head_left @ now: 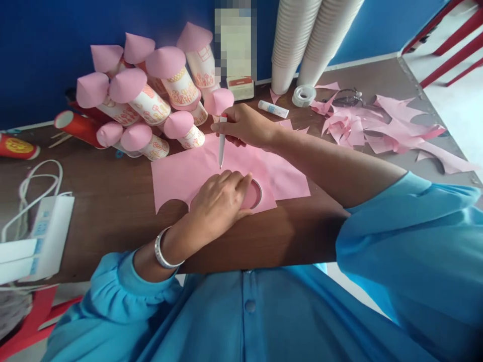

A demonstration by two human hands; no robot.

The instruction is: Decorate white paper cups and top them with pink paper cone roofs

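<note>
The pink paper is being laid flat on the brown surface, directly before the person's body, with a curved cut-away being shown at the left of its near edge. A round-rimmed thing is being held down on the paper by the left hand, presumably so that neither is being allowed to slide. This hand is being kept palm down, its fingers close together and gently curved, its thumb set apart; whether the rim is also being gripped cannot be told, the fingertips being partly hidden.

A slim white tool is being grasped by the right hand, pinched near its upper end between thumb and fingers. Its narrow tip is being aimed down at the paper just beyond the left knuckles, a hold apparently being chosen for control; contact with the paper cannot be made out.

The pink-coned cups are being grouped at the back left, seemingly to leave room for the hands. A glue tube and a tape roll are being kept within reach, while pink scraps are being left aside at the right.
</note>
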